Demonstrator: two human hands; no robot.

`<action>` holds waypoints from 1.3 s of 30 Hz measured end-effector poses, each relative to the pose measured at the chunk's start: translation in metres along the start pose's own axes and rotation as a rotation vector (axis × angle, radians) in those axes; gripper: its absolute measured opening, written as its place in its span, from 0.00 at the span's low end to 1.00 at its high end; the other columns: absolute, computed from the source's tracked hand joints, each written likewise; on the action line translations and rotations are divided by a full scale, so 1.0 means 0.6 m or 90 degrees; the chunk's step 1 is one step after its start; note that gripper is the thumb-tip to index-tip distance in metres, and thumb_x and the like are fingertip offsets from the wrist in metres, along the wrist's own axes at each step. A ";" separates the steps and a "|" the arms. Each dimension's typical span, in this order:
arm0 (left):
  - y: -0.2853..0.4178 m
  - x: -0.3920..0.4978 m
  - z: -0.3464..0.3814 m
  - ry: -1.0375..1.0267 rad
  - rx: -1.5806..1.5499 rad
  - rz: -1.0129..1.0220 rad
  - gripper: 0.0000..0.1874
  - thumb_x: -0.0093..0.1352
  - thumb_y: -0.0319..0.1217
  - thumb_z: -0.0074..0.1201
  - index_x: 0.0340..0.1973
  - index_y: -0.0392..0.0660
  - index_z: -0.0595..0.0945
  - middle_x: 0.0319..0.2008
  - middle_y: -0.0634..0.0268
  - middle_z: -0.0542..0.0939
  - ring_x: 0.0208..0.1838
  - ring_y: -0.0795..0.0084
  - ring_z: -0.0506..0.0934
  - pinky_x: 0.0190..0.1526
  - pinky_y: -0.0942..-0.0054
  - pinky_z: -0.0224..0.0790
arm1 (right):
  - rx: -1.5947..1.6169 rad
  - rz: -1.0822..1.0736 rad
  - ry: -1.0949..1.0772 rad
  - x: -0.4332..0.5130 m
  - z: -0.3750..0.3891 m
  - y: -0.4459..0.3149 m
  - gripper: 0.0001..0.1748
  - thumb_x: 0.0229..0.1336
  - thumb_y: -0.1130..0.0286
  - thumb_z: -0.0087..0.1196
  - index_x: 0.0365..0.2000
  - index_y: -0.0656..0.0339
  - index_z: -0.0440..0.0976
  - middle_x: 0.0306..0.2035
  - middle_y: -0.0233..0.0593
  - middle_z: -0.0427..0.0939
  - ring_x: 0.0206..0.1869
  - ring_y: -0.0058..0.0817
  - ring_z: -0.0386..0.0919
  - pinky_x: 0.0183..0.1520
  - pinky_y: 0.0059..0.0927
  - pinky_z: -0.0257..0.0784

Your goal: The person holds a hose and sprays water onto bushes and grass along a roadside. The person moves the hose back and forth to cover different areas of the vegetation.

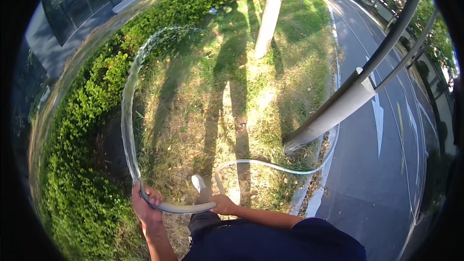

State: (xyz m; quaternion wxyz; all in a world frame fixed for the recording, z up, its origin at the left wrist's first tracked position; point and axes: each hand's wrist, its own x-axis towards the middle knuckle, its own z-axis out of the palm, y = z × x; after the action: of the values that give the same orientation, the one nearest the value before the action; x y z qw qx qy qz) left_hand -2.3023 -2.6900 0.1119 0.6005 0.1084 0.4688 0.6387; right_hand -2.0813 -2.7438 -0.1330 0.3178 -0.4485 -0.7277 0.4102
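A pale garden hose (185, 208) runs between my two hands in a shallow curve. My left hand (148, 199) grips it close to its mouth, with the thumb up by the opening. From that mouth a thick stream of water (127, 116) arcs forward and breaks into spray over the grass beside the hedge. My right hand (223, 204) is closed around the hose farther back, near my waist. Beyond it the hose loops over the dry grass (181, 145), passes the foot of a pole and crosses the kerb to the road.
A clipped green hedge (98, 83) curves along my left. Ahead stands a tree trunk (270, 14); a grey utility pole (330, 108) leans across the right. Past the kerb (315, 199) lies an asphalt road (357, 174) with white markings. A glazed building (79, 0) is at upper left.
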 end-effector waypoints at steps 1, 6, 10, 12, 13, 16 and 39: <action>-0.028 -0.032 -0.015 0.026 0.011 0.004 0.23 0.74 0.48 0.40 0.20 0.48 0.69 0.07 0.69 0.61 0.11 0.73 0.60 0.20 0.72 0.57 | 0.056 0.022 -0.057 -0.037 0.017 0.012 0.14 0.45 0.60 0.64 0.28 0.58 0.77 0.26 0.48 0.77 0.35 0.50 0.77 0.37 0.46 0.71; -0.126 -0.192 -0.122 0.086 -0.043 -0.004 0.22 0.74 0.46 0.41 0.23 0.46 0.70 0.09 0.69 0.61 0.12 0.73 0.60 0.21 0.72 0.57 | 0.054 0.088 -0.190 -0.209 0.038 0.023 0.11 0.44 0.64 0.62 0.25 0.60 0.74 0.25 0.46 0.76 0.32 0.48 0.76 0.34 0.44 0.69; -0.145 -0.308 -0.152 -0.005 -0.051 0.049 0.21 0.74 0.46 0.42 0.23 0.46 0.70 0.10 0.68 0.63 0.12 0.73 0.61 0.22 0.73 0.57 | 0.134 -0.029 -0.107 -0.309 0.034 0.014 0.14 0.43 0.61 0.61 0.27 0.60 0.75 0.25 0.47 0.76 0.33 0.48 0.77 0.35 0.45 0.70; -0.166 -0.369 -0.163 0.030 -0.042 0.026 0.21 0.74 0.47 0.42 0.24 0.46 0.70 0.10 0.68 0.63 0.13 0.73 0.61 0.23 0.72 0.58 | 0.025 0.066 -0.204 -0.373 0.045 -0.011 0.13 0.42 0.62 0.60 0.26 0.61 0.74 0.26 0.47 0.76 0.34 0.50 0.77 0.37 0.47 0.71; -0.173 -0.391 -0.172 0.043 -0.041 0.026 0.22 0.74 0.48 0.42 0.24 0.46 0.71 0.10 0.68 0.63 0.13 0.72 0.61 0.23 0.71 0.58 | 0.030 0.073 -0.218 -0.389 0.037 -0.020 0.13 0.42 0.63 0.59 0.26 0.61 0.74 0.26 0.48 0.76 0.35 0.50 0.77 0.38 0.47 0.71; -0.211 -0.457 -0.204 0.022 -0.091 0.081 0.22 0.74 0.49 0.41 0.26 0.45 0.71 0.12 0.68 0.64 0.15 0.71 0.63 0.24 0.69 0.59 | 0.008 0.066 -0.224 -0.436 0.031 -0.039 0.10 0.46 0.64 0.60 0.24 0.60 0.74 0.25 0.48 0.76 0.33 0.47 0.77 0.36 0.45 0.70; -0.434 -1.152 -0.436 0.334 -0.434 0.256 0.14 0.72 0.43 0.48 0.29 0.47 0.72 0.20 0.68 0.71 0.17 0.74 0.65 0.23 0.69 0.60 | -0.147 -0.053 -0.493 -0.982 0.007 -0.178 0.11 0.43 0.65 0.64 0.26 0.60 0.76 0.26 0.49 0.78 0.32 0.50 0.78 0.36 0.45 0.74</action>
State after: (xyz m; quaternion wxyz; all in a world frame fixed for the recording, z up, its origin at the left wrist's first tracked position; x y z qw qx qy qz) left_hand -2.1364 -3.4549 0.0751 0.3274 -0.1714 0.3377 0.8657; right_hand -1.8936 -3.3111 -0.0962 -0.0163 -0.2635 -0.8526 0.4510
